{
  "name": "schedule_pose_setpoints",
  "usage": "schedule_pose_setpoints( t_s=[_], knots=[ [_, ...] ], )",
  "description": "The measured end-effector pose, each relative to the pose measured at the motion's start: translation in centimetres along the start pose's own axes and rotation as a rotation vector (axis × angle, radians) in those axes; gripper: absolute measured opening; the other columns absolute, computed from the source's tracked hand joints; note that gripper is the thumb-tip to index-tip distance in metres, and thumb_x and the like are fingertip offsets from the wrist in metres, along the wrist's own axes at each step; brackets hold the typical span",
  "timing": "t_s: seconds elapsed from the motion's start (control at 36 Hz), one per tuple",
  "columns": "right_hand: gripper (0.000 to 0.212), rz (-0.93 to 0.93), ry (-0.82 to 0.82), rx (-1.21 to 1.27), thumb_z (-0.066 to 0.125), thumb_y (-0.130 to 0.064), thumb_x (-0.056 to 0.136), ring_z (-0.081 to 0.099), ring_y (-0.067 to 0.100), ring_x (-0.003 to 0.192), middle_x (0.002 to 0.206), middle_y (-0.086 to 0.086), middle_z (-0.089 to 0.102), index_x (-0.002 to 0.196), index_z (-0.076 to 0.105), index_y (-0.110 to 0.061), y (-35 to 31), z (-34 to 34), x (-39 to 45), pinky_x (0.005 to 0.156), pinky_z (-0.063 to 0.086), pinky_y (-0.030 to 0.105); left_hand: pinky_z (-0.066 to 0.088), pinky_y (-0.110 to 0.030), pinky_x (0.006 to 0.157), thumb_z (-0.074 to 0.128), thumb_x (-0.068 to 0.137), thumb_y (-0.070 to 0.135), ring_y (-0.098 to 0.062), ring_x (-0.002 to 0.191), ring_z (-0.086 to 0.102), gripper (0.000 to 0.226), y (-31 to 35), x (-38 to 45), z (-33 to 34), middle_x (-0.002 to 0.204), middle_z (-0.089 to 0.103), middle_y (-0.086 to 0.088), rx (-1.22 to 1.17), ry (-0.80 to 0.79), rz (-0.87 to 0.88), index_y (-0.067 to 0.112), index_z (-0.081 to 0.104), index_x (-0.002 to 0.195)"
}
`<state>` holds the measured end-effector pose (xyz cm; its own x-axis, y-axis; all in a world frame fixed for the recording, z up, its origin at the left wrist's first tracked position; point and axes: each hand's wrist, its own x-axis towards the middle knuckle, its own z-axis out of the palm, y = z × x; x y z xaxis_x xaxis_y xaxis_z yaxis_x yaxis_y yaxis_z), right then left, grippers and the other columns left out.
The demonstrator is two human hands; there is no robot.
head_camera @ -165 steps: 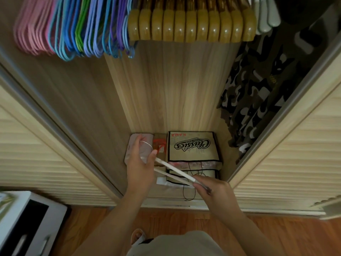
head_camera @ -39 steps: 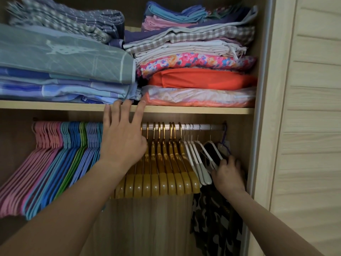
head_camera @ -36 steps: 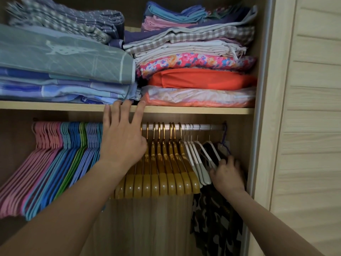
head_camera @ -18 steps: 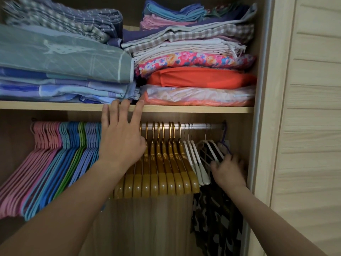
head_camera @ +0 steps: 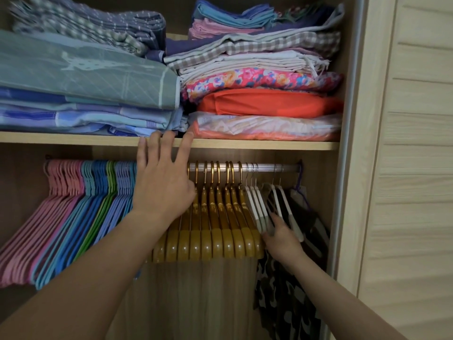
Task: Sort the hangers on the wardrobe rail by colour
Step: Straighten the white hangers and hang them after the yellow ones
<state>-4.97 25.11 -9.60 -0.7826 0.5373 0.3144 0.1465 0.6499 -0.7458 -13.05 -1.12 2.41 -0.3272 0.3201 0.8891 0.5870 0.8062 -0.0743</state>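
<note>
The metal rail [head_camera: 269, 167] carries pink hangers [head_camera: 56, 204] at the left, then blue ones [head_camera: 98, 192] with a green hanger [head_camera: 109, 190] among them, several tan wooden hangers [head_camera: 220, 217], and white hangers [head_camera: 256, 204] at the right. My left hand [head_camera: 161, 187] lies flat against the hangers between the blue and wooden groups, fingers spread up onto the shelf edge, holding nothing. My right hand [head_camera: 282, 238] pinches the lower ends of the three white hangers; two more white hangers [head_camera: 284, 204] hang just right of its fingers.
A camouflage garment [head_camera: 282, 295] hangs at the rail's right end, below my right hand. The wooden shelf [head_camera: 245, 144] above holds stacked folded linens [head_camera: 257, 104]. A slatted wardrobe door [head_camera: 404, 168] stands close on the right.
Earlier I held a white hanger low by the wardrobe floor; it now hangs on the rail. In the last second my right hand slid left along the white hangers. My left hand stayed put.
</note>
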Motion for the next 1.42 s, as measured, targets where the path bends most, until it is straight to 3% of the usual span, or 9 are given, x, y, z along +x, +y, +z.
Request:
schedule_pose_setpoints(
  t_s=[0.11, 0.33, 0.44, 0.53, 0.67, 0.81, 1.08, 1.25, 1.42],
  knots=[
    [0.064, 0.171, -0.002, 0.262, 0.062, -0.015, 0.097, 0.068, 0.018, 0.101, 0.113, -0.002, 0.065, 0.153, 0.033, -0.026, 1.0, 0.0, 0.8, 0.089, 0.060, 0.045, 0.012, -0.060, 0.126, 0.066, 0.080, 0.029, -0.043, 0.150, 0.020, 0.098, 0.0, 0.0, 0.1, 0.156, 0.030, -0.020, 0.001, 0.000, -0.002, 0.020, 0.015, 0.162],
    [0.057, 0.427, 0.047, 0.620, 0.063, -0.018, 0.099, 0.072, 0.025, 0.093, 0.112, 0.012, 0.067, 0.150, 0.038, -0.011, 1.2, 0.4, 0.6, 0.061, 0.059, 0.030, 0.011, -0.059, 0.126, 0.066, 0.080, 0.029, -0.042, 0.151, 0.020, 0.097, 0.1, 0.1, 0.1, 0.156, 0.030, -0.019, 0.003, 0.000, -0.008, 0.020, 0.016, 0.162],
    [0.020, 0.497, 0.053, 0.758, 0.065, -0.019, 0.098, 0.071, 0.029, 0.095, 0.103, 0.014, 0.071, 0.110, 0.049, -0.021, 1.2, 0.5, -0.1, 0.071, 0.059, 0.035, 0.011, -0.059, 0.126, 0.066, 0.080, 0.029, -0.042, 0.151, 0.020, 0.096, 0.1, 0.0, 0.0, 0.156, 0.030, -0.020, 0.006, 0.000, -0.010, 0.019, 0.017, 0.162],
    [0.017, 0.506, 0.057, 0.837, 0.066, -0.012, 0.097, 0.070, 0.028, 0.097, 0.103, 0.013, 0.071, 0.094, 0.053, -0.022, 1.5, 0.8, -0.1, 0.086, 0.058, 0.039, 0.012, -0.059, 0.126, 0.067, 0.080, 0.029, -0.043, 0.151, 0.020, 0.096, 0.1, 0.0, 0.0, 0.156, 0.030, -0.020, 0.007, 0.001, -0.007, 0.019, 0.017, 0.162],
    [0.021, 0.512, 0.069, 0.891, 0.067, -0.007, 0.095, 0.074, 0.025, 0.094, 0.103, 0.012, 0.076, 0.115, 0.064, -0.015, 1.7, 1.1, 0.1, 0.075, 0.060, 0.035, 0.011, -0.059, 0.126, 0.068, 0.080, 0.029, -0.043, 0.151, 0.020, 0.097, 0.1, 0.1, 0.0, 0.156, 0.030, -0.020, 0.009, 0.000, -0.008, 0.020, 0.017, 0.162],
    [0.015, 0.528, 0.126, 0.899, 0.068, -0.007, 0.094, 0.075, 0.024, 0.086, 0.100, 0.013, 0.075, 0.107, 0.065, -0.015, 1.5, 0.8, -0.2, 0.068, 0.059, 0.032, 0.010, -0.059, 0.126, 0.067, 0.079, 0.029, -0.043, 0.150, 0.020, 0.096, 0.1, 0.0, 0.0, 0.156, 0.030, -0.020, 0.001, 0.003, -0.006, 0.019, 0.018, 0.161],
    [0.019, 0.499, 0.087, 0.888, 0.070, -0.004, 0.091, 0.073, 0.027, 0.094, 0.102, 0.015, 0.073, 0.108, 0.062, -0.010, 1.5, 0.4, -0.5, 0.089, 0.060, 0.040, 0.010, -0.059, 0.126, 0.068, 0.079, 0.028, -0.043, 0.150, 0.020, 0.097, 0.2, 0.1, 0.1, 0.156, 0.030, -0.020, -0.003, 0.010, -0.007, 0.019, 0.017, 0.162],
    [0.017, 0.603, 0.071, 1.000, 0.071, -0.003, 0.090, 0.073, 0.023, 0.091, 0.097, 0.013, 0.077, 0.106, 0.068, -0.009, 1.9, 0.0, 0.1, 0.068, 0.055, 0.031, 0.010, -0.059, 0.126, 0.069, 0.079, 0.028, -0.044, 0.150, 0.020, 0.098, 0.1, 0.1, 0.1, 0.156, 0.031, -0.021, -0.006, 0.015, -0.005, 0.019, 0.018, 0.162],
    [0.017, 0.698, 0.033, 1.150, 0.072, -0.004, 0.089, 0.073, 0.023, 0.087, 0.078, 0.013, 0.077, 0.105, 0.069, -0.006, 2.8, -0.8, 0.3, 0.068, 0.055, 0.033, 0.010, -0.059, 0.126, 0.069, 0.079, 0.027, -0.044, 0.150, 0.020, 0.099, 0.1, 0.0, 0.1, 0.156, 0.031, -0.021, -0.009, 0.014, -0.004, 0.020, 0.017, 0.162]
  ],
)
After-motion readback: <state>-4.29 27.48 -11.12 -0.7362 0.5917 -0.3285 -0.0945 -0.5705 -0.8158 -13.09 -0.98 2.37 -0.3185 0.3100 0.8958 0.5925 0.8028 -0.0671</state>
